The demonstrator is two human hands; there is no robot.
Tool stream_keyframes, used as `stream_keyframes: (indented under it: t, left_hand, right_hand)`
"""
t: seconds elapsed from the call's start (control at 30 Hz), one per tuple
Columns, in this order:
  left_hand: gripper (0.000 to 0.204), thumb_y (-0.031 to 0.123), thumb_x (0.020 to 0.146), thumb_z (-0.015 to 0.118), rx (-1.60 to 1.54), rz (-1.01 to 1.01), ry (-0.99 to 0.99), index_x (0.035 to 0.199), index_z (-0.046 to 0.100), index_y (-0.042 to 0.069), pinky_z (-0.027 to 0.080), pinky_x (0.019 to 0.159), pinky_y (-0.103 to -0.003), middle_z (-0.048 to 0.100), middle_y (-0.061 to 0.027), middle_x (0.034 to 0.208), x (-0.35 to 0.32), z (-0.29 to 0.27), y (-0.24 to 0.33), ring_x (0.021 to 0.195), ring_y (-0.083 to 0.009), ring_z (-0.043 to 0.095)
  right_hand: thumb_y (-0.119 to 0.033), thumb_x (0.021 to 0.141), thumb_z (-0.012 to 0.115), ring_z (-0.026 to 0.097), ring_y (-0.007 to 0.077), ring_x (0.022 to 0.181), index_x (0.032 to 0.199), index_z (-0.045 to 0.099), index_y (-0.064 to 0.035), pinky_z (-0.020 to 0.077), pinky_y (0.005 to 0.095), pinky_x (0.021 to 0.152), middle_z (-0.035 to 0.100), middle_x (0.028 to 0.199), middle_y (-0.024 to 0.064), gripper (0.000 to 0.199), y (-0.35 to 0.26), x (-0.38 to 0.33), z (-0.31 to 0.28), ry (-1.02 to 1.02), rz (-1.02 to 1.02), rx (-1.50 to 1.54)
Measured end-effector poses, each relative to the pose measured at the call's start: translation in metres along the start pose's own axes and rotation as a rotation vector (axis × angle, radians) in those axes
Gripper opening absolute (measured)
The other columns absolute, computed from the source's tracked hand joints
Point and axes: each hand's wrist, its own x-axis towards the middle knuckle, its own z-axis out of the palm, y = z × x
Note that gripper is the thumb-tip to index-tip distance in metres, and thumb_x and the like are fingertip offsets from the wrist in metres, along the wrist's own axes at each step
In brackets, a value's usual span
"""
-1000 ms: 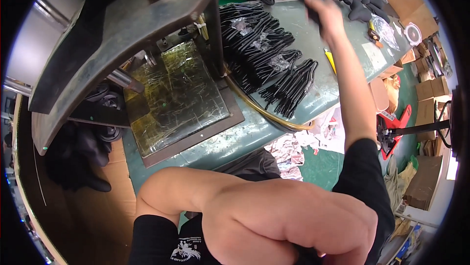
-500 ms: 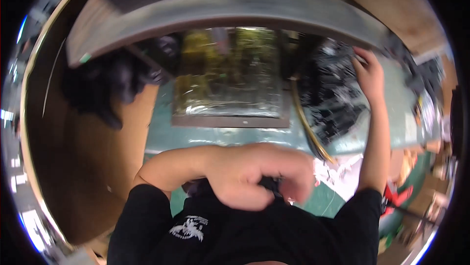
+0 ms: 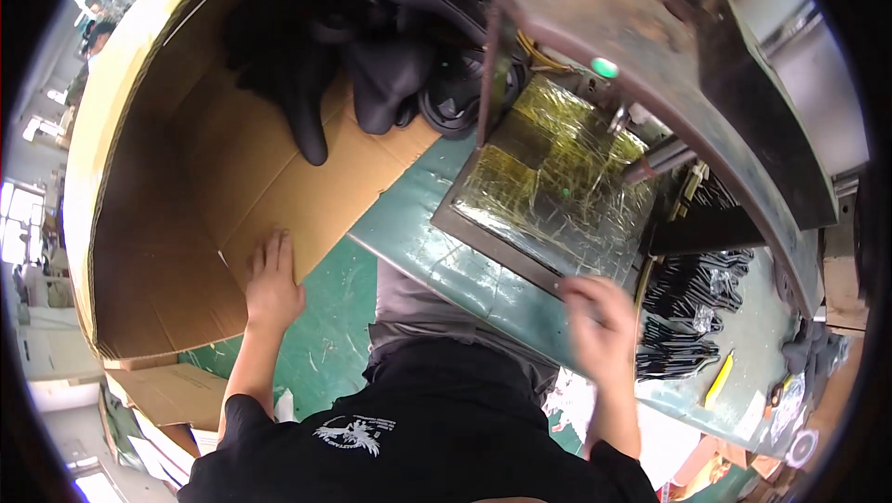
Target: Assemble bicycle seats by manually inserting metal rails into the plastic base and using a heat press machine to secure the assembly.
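My left hand (image 3: pixel 274 285) lies with its fingers stretched flat on the near flap of a large cardboard box (image 3: pixel 307 196). Dark, padded-looking black pieces (image 3: pixel 386 85) are heaped at the box's far end. Beside the front edge of a press's metal base plate (image 3: pixel 511 257) is my right hand (image 3: pixel 599 326), smeared by motion, so its fingers cannot be read. A block wrapped in shiny, yellowish clear film (image 3: pixel 557 164) rests on that plate. To the right of this hand lie bundles of thin black pieces (image 3: pixel 692 294), partly in clear wrapping.
The press's curved metal frame (image 3: pixel 688 85) arches over the plate, with a lit green lamp (image 3: pixel 605 67) on it. A yellow tool (image 3: pixel 719 380) lies on the green-topped table (image 3: pixel 427 252) at the right. Another carton (image 3: pixel 172 391) stands at lower left.
The view has turned left. My left hand has gone from before my chest to the box flap. My right hand has left the black bundles for the press plate's front edge.
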Motion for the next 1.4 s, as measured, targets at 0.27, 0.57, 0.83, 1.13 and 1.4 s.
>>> stream_keyframes:
  t: [0.27,0.57,0.83,1.13,1.4]
  left_hand:
    - [0.057,0.013,0.083,0.075,-0.026,-0.146,0.211,0.138,0.064,0.001,0.059,0.100,-0.048,0.070,-0.0195,0.134,-0.003,0.016,-0.044,0.119,-0.0386,0.069]
    - [0.031,0.008,0.091,0.067,-0.062,-0.124,0.413,0.121,0.076,0.006,0.064,0.074,-0.047,0.078,-0.0164,0.106,0.016,0.015,-0.121,0.083,-0.0378,0.076]
    - [0.033,0.014,0.093,0.071,-0.001,-0.202,0.327,0.126,0.073,0.007,0.062,0.070,-0.048,0.077,-0.0157,0.100,0.010,0.030,-0.123,0.080,-0.0370,0.076]
    - [0.017,0.015,0.097,0.063,-0.010,-0.221,0.062,0.112,0.065,0.006,0.062,0.066,-0.052,0.075,-0.0169,0.091,-0.049,-0.021,-0.014,0.074,-0.0408,0.074]
    - [0.035,0.013,0.095,0.067,0.003,-0.367,-0.002,0.128,0.068,0.006,0.062,0.068,-0.050,0.076,-0.0182,0.097,-0.094,-0.022,-0.024,0.078,-0.0389,0.075]
  right_hand:
    - [-0.011,0.106,0.068,0.073,0.0313,0.109,0.165,0.019,0.0084,0.0620,0.0421,0.098,0.065,0.131,0.0229,0.079,0.000,0.078,0.230,-0.348,0.635,1.081]
    - [-0.006,0.099,0.054,0.076,0.0347,0.099,0.130,0.054,0.0133,0.0657,0.0482,0.090,0.071,0.112,0.0247,0.037,-0.023,0.198,0.329,-0.207,0.479,1.217]
    - [-0.001,0.082,0.056,0.071,0.0327,0.078,0.083,0.061,0.0085,0.0687,0.0494,0.077,0.064,0.089,0.0193,0.011,-0.058,0.257,0.316,-0.328,0.479,1.062]
    - [-0.003,0.086,0.053,0.072,0.0308,0.090,0.078,0.060,-0.0024,0.0618,0.0475,0.087,0.068,0.095,0.0150,0.011,-0.028,0.226,0.257,-0.354,0.488,1.073]
    - [0.005,0.078,0.056,0.073,0.0345,0.083,0.093,0.058,0.0127,0.0670,0.0496,0.073,0.064,0.090,0.0182,0.017,-0.057,0.217,0.270,-0.492,0.423,1.054]
